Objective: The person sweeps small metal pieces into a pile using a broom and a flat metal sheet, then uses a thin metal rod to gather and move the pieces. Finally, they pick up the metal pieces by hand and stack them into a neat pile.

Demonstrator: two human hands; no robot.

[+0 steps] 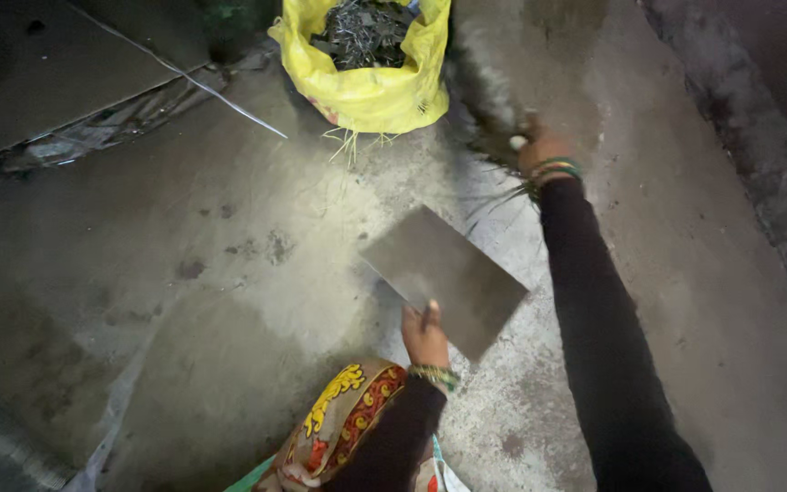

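**Floor sweeping in hand: flat board and broom both held**

Bare concrete flooring (229, 273), stained and dusty, is seen throughout, with a paler swept patch at centre. At the far side, a yellow sack (371, 87) filled with dark debris is stood open. A flat grey board (444, 273) is gripped at its near edge by the left hand (425, 335), thumb on top, and is held low over the floor at centre. The right hand (539, 146) is clenched around the handle of a broom (494, 100), whose bristles are blurred just right of the sack. The sweeping stroke is judged to be in progress. For collection, the board would need to be laid flush against the floor and the debris drawn towards it.
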